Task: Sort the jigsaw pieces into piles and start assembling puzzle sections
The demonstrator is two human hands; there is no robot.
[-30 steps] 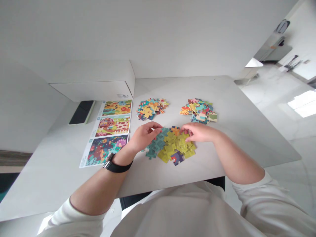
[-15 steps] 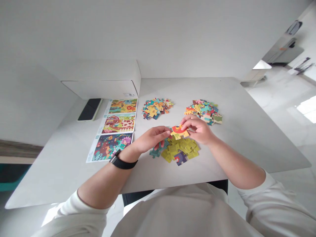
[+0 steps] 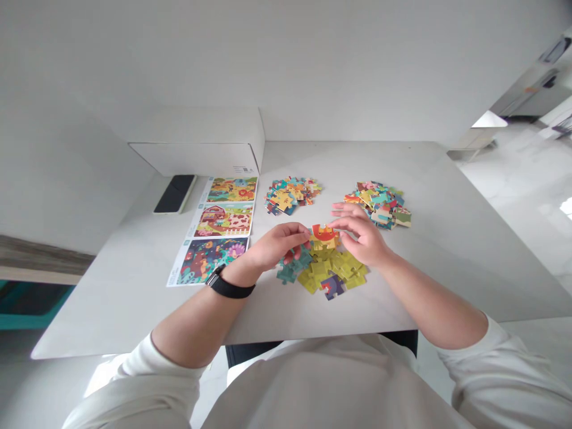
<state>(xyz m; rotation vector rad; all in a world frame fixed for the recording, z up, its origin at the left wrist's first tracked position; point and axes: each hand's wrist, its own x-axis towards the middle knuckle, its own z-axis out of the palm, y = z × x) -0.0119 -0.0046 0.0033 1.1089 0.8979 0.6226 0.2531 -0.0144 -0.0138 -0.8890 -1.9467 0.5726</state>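
Loosened on the right, pinching on the left

Head view: has opened the right hand, pinching the red-and-yellow puzzle piece half a second ago; now spreads its fingers just right of that. Seems to pinch the piece's left edge with the left hand, probably bearing it there alone. Shows it picture-side up, at the far side of the yellow-green pieces. Finds tiny print on the white box, far left; cannot read any.
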